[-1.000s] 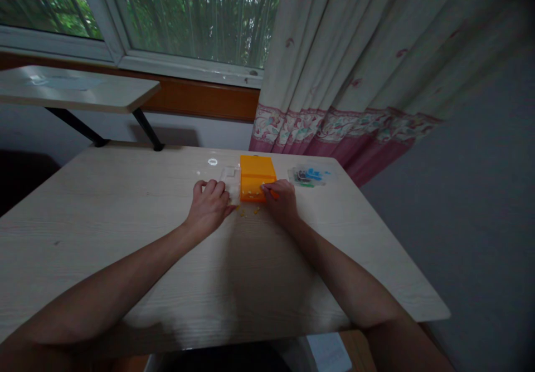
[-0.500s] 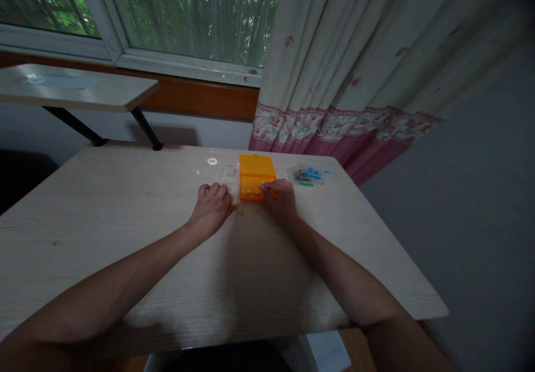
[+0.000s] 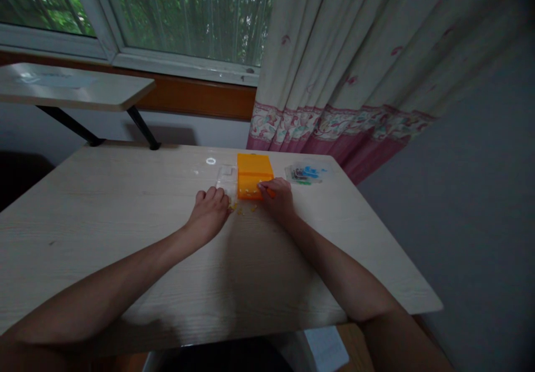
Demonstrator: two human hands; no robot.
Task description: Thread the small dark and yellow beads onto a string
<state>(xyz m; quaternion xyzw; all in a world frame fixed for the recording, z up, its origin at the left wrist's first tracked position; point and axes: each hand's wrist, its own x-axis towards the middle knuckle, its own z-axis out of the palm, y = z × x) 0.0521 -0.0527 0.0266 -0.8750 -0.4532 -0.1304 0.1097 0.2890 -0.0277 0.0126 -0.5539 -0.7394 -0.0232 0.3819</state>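
An orange plastic box (image 3: 254, 165) lies opened out on the table, with several small white pieces in its near part. My right hand (image 3: 279, 196) is at the box's near right corner, thumb and fingers pinched together over it; whatever sits in the pinch is too small to name. To the left, my left hand (image 3: 211, 207) rests on the table with curled fingers, next to a clear plastic case (image 3: 225, 177). Small yellow pieces (image 3: 240, 210) lie by its fingertips and in front of the box. The fingertips of the left hand are partly hidden.
A clear tray with blue, green and dark small parts (image 3: 305, 173) stands at the right of the table (image 3: 159, 288). A white ring (image 3: 210, 161) lies behind the left hand. A raised shelf (image 3: 83, 91) is at the back left, and a curtain (image 3: 330, 82) hangs behind.
The whole view has shifted slightly. Both hands keep nearly the same places and finger shapes beside the orange box.
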